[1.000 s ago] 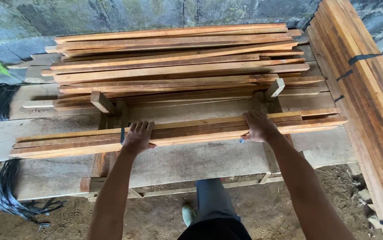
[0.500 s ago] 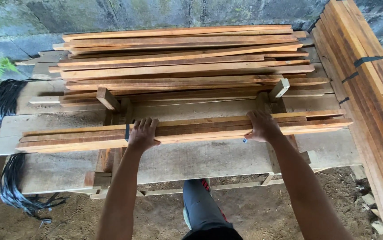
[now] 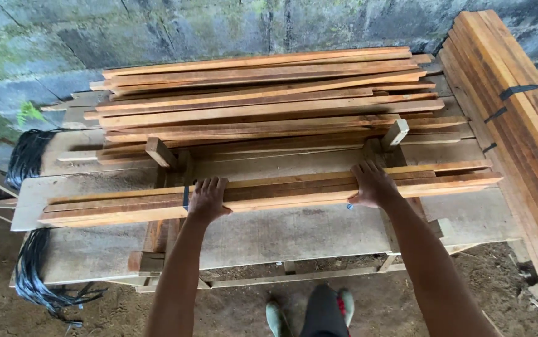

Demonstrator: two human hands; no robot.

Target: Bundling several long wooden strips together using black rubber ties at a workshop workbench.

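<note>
Slats (image 3: 269, 190), small bundle, long thin wood, lying across workbench (image 3: 294, 231) in front of bigger stack (image 3: 262, 93). Stiff, light-ish, prob. splintery, may slide apart. Your left hand (image 3: 206, 200) & right hand (image 3: 373, 185) rest flat on top, fingers together. Grip w/ hands wide apart.

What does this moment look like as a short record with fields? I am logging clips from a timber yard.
left hand: left hand lies palm down on the near bundle of wooden slats, fingers spread
right hand: right hand presses on the same bundle, further right
support: wide grey plank beneath the bundle
behind: loose pile of slats
right side: strapped stack of boards
left side: black straps
backdrop: mossy stone wall
</note>
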